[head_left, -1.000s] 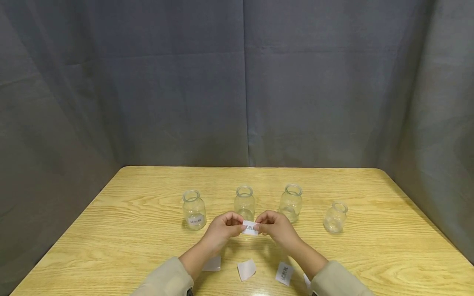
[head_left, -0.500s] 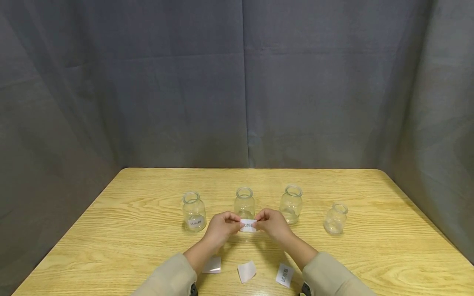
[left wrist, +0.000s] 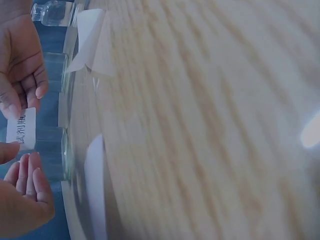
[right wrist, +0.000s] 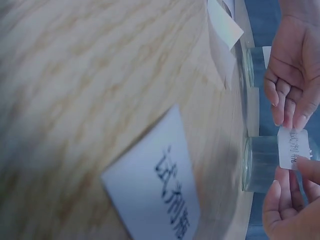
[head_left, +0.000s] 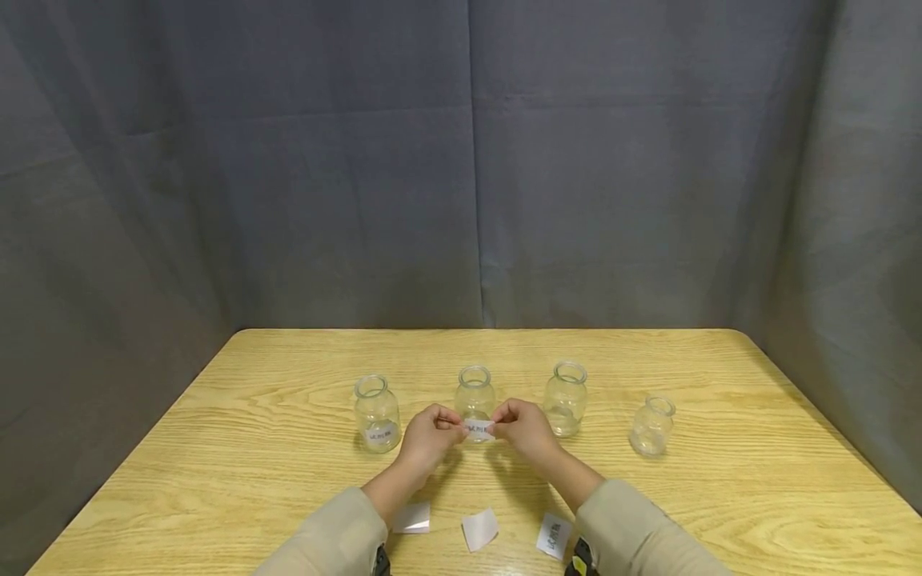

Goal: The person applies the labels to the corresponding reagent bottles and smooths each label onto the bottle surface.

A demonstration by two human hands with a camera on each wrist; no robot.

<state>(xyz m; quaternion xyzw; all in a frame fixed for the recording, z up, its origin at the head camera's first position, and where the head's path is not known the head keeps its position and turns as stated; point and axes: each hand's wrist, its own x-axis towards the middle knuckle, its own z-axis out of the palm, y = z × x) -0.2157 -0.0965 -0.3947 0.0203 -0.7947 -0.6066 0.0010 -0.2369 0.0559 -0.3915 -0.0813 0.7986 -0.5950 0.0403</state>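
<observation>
Between my left hand [head_left: 430,436] and right hand [head_left: 526,432], a small white label [head_left: 479,430] with printed black characters is stretched out. Each hand pinches one end of it between thumb and fingers. Directly behind the label stands a clear glass jar [head_left: 475,392], upright on the table; whether the two touch cannot be told. In the right wrist view the label [right wrist: 293,149] overlaps the jar's side [right wrist: 262,162]. Further left, another glass jar [head_left: 377,408] carries a similar label [head_left: 382,434] low on its front.
To the right stand a third jar [head_left: 565,400] and a smaller jar [head_left: 651,428]. Near the front of the wooden table [head_left: 216,480] lie a printed label [head_left: 554,536], a blank curled paper piece [head_left: 479,530] and another white paper [head_left: 412,518]. Dark curtain [head_left: 360,200] surrounds the table.
Both hands have moved forward and slightly left with the label, bringing it over the lower front of the middle-left jar. The jars and the papers on the table stay put.
</observation>
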